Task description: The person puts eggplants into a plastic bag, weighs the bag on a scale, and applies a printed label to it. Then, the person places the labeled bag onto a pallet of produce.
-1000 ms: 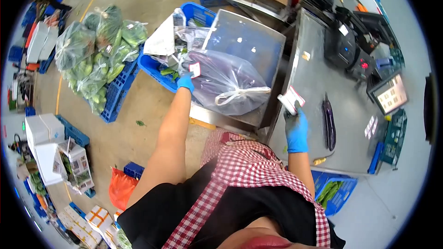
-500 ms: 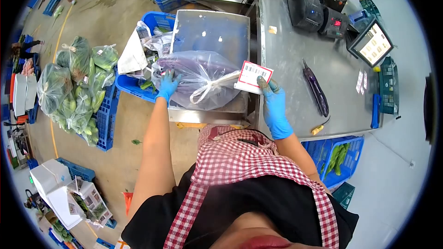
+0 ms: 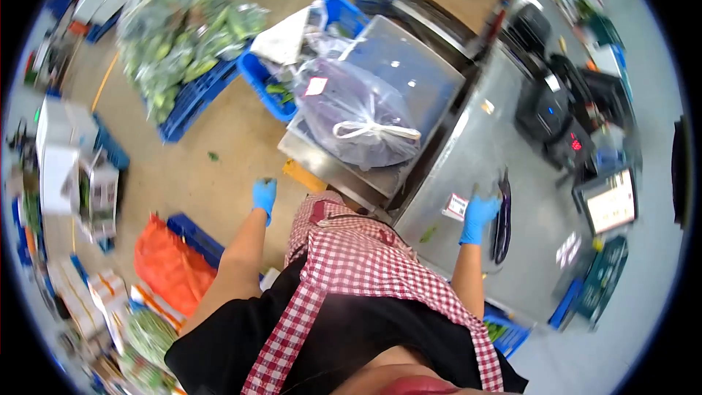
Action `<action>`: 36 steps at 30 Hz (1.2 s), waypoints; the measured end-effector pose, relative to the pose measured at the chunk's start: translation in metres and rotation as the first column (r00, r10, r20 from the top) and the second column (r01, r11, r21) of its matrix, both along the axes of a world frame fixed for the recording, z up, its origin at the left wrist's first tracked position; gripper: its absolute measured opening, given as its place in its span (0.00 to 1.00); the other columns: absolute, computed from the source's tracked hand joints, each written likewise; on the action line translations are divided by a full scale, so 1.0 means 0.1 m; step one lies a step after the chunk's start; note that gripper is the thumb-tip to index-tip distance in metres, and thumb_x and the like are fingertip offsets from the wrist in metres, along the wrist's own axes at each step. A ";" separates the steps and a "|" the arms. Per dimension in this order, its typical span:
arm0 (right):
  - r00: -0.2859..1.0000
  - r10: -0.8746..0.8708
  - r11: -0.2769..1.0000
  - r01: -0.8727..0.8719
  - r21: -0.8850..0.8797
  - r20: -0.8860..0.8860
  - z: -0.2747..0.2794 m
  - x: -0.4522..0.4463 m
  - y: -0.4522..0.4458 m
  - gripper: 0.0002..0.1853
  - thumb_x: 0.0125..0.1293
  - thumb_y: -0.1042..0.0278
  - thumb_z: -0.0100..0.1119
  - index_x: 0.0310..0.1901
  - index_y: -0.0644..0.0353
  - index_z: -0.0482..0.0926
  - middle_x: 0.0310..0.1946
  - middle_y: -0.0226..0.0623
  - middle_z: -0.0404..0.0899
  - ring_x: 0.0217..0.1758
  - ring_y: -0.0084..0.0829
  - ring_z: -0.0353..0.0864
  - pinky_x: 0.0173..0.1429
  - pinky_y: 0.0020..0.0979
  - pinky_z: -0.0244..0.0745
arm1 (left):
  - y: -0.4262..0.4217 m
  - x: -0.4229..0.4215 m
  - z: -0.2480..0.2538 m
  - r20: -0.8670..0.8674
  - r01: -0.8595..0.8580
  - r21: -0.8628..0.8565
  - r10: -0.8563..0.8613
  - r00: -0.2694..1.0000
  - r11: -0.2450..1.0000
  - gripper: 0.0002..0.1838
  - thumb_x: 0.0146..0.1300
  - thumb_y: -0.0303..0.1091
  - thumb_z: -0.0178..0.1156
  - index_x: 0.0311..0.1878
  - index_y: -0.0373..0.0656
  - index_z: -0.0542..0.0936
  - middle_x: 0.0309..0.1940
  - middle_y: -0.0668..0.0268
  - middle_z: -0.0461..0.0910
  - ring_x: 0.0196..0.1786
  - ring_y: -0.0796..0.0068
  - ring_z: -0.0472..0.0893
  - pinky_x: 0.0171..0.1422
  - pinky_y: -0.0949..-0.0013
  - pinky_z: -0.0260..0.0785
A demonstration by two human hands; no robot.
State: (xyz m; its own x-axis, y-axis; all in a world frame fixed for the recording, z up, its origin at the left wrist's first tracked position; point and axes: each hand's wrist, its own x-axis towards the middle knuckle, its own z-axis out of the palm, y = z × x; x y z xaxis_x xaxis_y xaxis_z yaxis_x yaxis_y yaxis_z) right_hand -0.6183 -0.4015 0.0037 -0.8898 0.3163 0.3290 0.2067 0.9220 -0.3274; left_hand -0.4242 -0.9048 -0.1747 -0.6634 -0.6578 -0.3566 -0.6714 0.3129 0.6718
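Observation:
My left hand (image 3: 265, 199), in a blue glove, hangs over the floor beside the metal scale, its fingers blurred and partly hidden. On the metal table, my right hand (image 3: 480, 218), also gloved, is between a red-and-white label (image 3: 455, 206) and a long dark eggplant (image 3: 502, 221). Its fingertips are near both, but whether they grip anything is unclear. A clear bag of purple produce (image 3: 355, 113), tied with a white strip, lies on the scale platform (image 3: 431, 77) and bears a red-and-white label (image 3: 316, 86).
A blue crate (image 3: 256, 73) stands left of the scale. Bagged greens (image 3: 183, 36) rest on a blue pallet (image 3: 197, 102). A black printer (image 3: 545, 110) and a lit screen (image 3: 610, 201) stand at the table's right. An orange-red sack (image 3: 172, 263) lies lower left.
My left hand has left the bag and moved down over the floor. My right hand has moved from beside the bag to the table near the eggplant; the label pack lies there. The view has turned.

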 end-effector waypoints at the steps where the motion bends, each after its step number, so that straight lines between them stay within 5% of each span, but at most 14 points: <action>1: 0.983 0.178 0.961 -0.166 -0.222 0.036 0.02 -0.07 -0.25 0.34 0.49 0.58 0.66 0.55 0.67 0.66 0.56 0.52 0.66 0.55 0.44 0.67 0.59 0.38 0.61 | 0.09 0.36 -0.02 0.115 -0.031 0.028 0.028 0.993 0.999 0.20 0.54 0.43 0.55 0.38 0.33 0.79 0.35 0.47 0.79 0.40 0.55 0.79 0.46 0.61 0.69; 3: 0.839 0.545 0.656 -0.434 -0.618 -0.011 0.06 -0.32 -0.91 0.41 0.45 0.58 0.69 0.59 0.67 0.61 0.59 0.54 0.60 0.61 0.46 0.62 0.63 0.37 0.57 | 0.29 0.91 0.00 0.315 -0.090 0.061 0.067 0.947 0.994 0.21 0.52 0.44 0.56 0.39 0.32 0.79 0.37 0.48 0.79 0.41 0.55 0.79 0.47 0.60 0.69; 8: 0.623 0.739 0.659 -0.747 -0.086 0.256 -0.28 -0.52 -2.22 0.53 0.35 0.49 0.72 0.63 0.64 0.55 0.59 0.57 0.59 0.62 0.50 0.60 0.63 0.38 0.58 | 0.64 1.88 0.13 0.421 -0.595 0.294 0.458 0.783 0.748 0.22 0.51 0.46 0.58 0.37 0.32 0.79 0.37 0.54 0.80 0.40 0.63 0.79 0.46 0.63 0.68; 12: 0.598 0.664 0.706 -0.699 -0.114 0.449 -0.88 -0.66 -2.60 0.33 0.45 0.45 0.64 0.44 0.68 0.73 0.37 0.53 0.77 0.43 0.53 0.76 0.47 0.46 0.69 | 0.49 2.48 -0.09 0.136 -0.644 0.302 0.637 0.759 0.703 0.14 0.50 0.40 0.61 0.28 0.36 0.80 0.23 0.61 0.79 0.27 0.71 0.76 0.33 0.68 0.68; 15: 0.666 0.654 0.752 -0.527 -0.396 0.358 -1.80 -0.89 -2.46 0.23 0.54 0.53 0.57 0.36 0.70 0.76 0.32 0.55 0.78 0.38 0.48 0.78 0.40 0.43 0.70 | 0.31 2.79 -0.13 0.321 -0.774 0.425 0.721 0.614 0.469 0.13 0.50 0.39 0.61 0.26 0.37 0.80 0.22 0.61 0.79 0.24 0.73 0.76 0.28 0.68 0.67; 16: 0.584 0.696 0.662 -0.747 -0.058 0.419 -2.86 -1.50 -2.04 0.19 0.55 0.56 0.58 0.36 0.68 0.77 0.30 0.47 0.80 0.32 0.39 0.78 0.35 0.38 0.70 | 0.22 2.91 -0.18 0.373 -0.778 0.473 0.705 0.603 0.415 0.12 0.51 0.38 0.60 0.26 0.38 0.79 0.23 0.61 0.78 0.23 0.72 0.76 0.28 0.69 0.68; 17: 0.636 0.690 0.715 -0.528 -0.458 0.345 -2.07 -1.15 -2.26 0.20 0.54 0.56 0.58 0.44 0.63 0.77 0.35 0.47 0.80 0.37 0.41 0.79 0.40 0.35 0.73 | 0.12 3.14 -0.59 0.419 -0.779 0.574 0.727 0.544 0.252 0.11 0.53 0.38 0.58 0.28 0.38 0.78 0.23 0.61 0.78 0.23 0.70 0.75 0.28 0.68 0.68; 19: 0.702 0.509 0.694 0.007 -0.720 0.498 -1.14 -1.06 -2.45 0.19 0.47 0.67 0.64 0.38 0.74 0.77 0.28 0.39 0.76 0.29 0.28 0.72 0.33 0.31 0.69 | -0.07 3.46 -1.26 0.496 -0.776 0.607 0.681 0.538 0.171 0.13 0.55 0.42 0.55 0.33 0.41 0.78 0.26 0.62 0.78 0.24 0.69 0.74 0.29 0.66 0.66; 22: 0.805 0.336 0.756 0.078 -0.650 0.488 -0.61 -1.23 -2.78 0.12 0.38 0.76 0.61 0.28 0.74 0.76 0.23 0.34 0.71 0.20 0.28 0.67 0.24 0.33 0.64 | -0.76 3.55 -1.09 0.557 -0.797 0.568 0.617 0.556 0.206 0.14 0.56 0.45 0.53 0.36 0.45 0.78 0.29 0.64 0.78 0.25 0.71 0.74 0.29 0.67 0.63; 24: 0.876 0.358 0.780 -0.091 -0.619 0.322 -0.40 -1.30 -3.25 0.14 0.35 0.80 0.58 0.27 0.79 0.75 0.22 0.36 0.71 0.21 0.31 0.68 0.27 0.34 0.67 | -1.37 3.54 -0.51 0.403 -0.801 0.581 0.805 0.435 0.142 0.12 0.55 0.43 0.56 0.34 0.45 0.79 0.27 0.66 0.79 0.23 0.75 0.74 0.27 0.69 0.62; 29: 0.735 0.587 0.806 -0.492 -0.328 0.339 0.32 -1.18 -4.87 0.14 0.33 0.73 0.59 0.22 0.78 0.71 0.18 0.50 0.74 0.22 0.38 0.73 0.26 0.39 0.65 | -2.77 3.67 0.05 0.084 -0.788 0.404 0.839 0.538 0.465 0.10 0.52 0.35 0.56 0.26 0.38 0.79 0.21 0.65 0.77 0.23 0.76 0.73 0.29 0.73 0.63; 32: 0.632 0.722 0.692 -0.651 -0.313 0.282 0.36 -1.07 -5.77 0.12 0.32 0.74 0.59 0.18 0.76 0.72 0.15 0.45 0.72 0.18 0.34 0.70 0.24 0.36 0.64 | -3.20 3.49 0.30 -0.018 -0.805 0.577 0.987 0.158 0.139 0.10 0.54 0.38 0.56 0.25 0.41 0.78 0.22 0.68 0.77 0.24 0.79 0.70 0.29 0.74 0.60; 34: 0.576 0.779 0.627 -0.696 -0.351 0.248 0.13 -1.13 -6.29 0.11 0.31 0.75 0.59 0.17 0.75 0.72 0.14 0.41 0.71 0.18 0.31 0.68 0.24 0.35 0.64 | -3.30 3.51 0.38 -0.073 -0.786 0.530 0.940 0.332 0.319 0.11 0.54 0.39 0.56 0.27 0.41 0.79 0.22 0.68 0.77 0.23 0.79 0.71 0.29 0.75 0.60; 36: 0.518 0.779 0.627 -0.614 -0.480 0.354 -0.17 -1.24 -6.70 0.13 0.29 0.73 0.61 0.19 0.75 0.74 0.18 0.47 0.75 0.21 0.35 0.71 0.26 0.37 0.67 | -3.22 3.48 0.23 0.058 -0.812 0.545 0.957 0.285 0.209 0.12 0.55 0.40 0.57 0.29 0.40 0.80 0.21 0.68 0.77 0.22 0.80 0.71 0.27 0.75 0.60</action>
State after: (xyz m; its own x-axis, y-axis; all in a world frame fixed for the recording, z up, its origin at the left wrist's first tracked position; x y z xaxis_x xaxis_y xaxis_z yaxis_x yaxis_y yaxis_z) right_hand -0.7424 -1.0720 -0.0135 -0.8509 -0.4843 -0.2032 -0.2636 0.7284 -0.6324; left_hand -0.0762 -1.2267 -0.1519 0.1635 -0.6998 -0.6954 -0.1034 -0.7131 0.6934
